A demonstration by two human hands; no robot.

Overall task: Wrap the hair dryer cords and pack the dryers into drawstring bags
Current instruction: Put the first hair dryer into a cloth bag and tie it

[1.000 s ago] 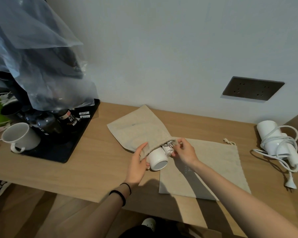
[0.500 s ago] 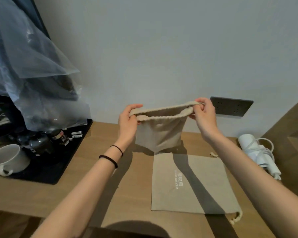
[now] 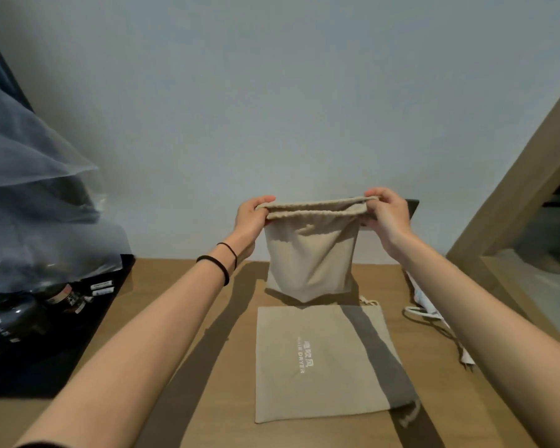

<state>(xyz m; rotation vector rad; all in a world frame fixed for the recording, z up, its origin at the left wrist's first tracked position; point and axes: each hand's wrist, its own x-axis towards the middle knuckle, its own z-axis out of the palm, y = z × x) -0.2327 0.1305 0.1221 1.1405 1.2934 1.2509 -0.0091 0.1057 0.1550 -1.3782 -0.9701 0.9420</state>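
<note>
Bag [image 3: 311, 260] upright, mouth up, perhaps full

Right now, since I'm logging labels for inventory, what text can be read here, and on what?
"HAIR DRYER": white print on the flat bag; "HAIR" is faint.
Chinese characters beside it: too blurred to read.
Bottle labels and white tags on the black tray: too blurred.
Held bag: no print shows.

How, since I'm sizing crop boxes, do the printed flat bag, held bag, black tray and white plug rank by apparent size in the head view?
1. printed flat bag and black tray: alike, tray partly covered, so unranked.
2. held bag.
3. white plug.
</note>
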